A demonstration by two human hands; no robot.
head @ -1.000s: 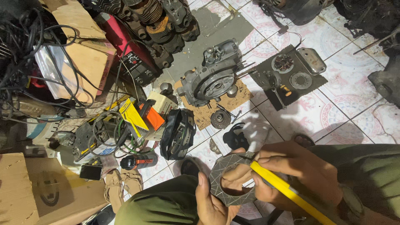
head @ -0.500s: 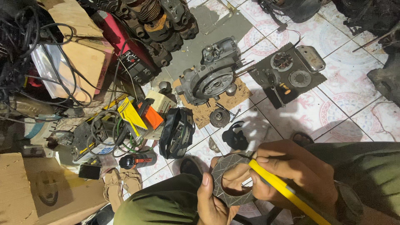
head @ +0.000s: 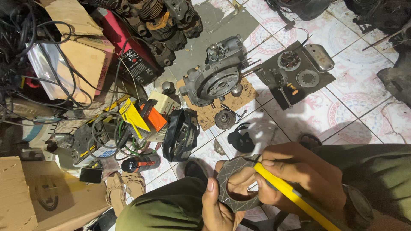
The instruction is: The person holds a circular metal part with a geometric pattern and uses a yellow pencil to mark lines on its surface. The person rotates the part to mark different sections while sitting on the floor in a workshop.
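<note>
Hands meet low in the frame, the left hand gripping a grey ring-shaped clutch plate half hidden by fingers, the right hand closed around a yellow tool cut off by the edge, above a tiled floor.

Olive-green trousers cover both legs, the cloth creased at the knees. A dark wristwatch with a round case sits on the right wrist; both hands are bare.

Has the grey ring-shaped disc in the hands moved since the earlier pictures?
No. The ring-shaped disc sits at the same spot below the black part on the floor.
</note>
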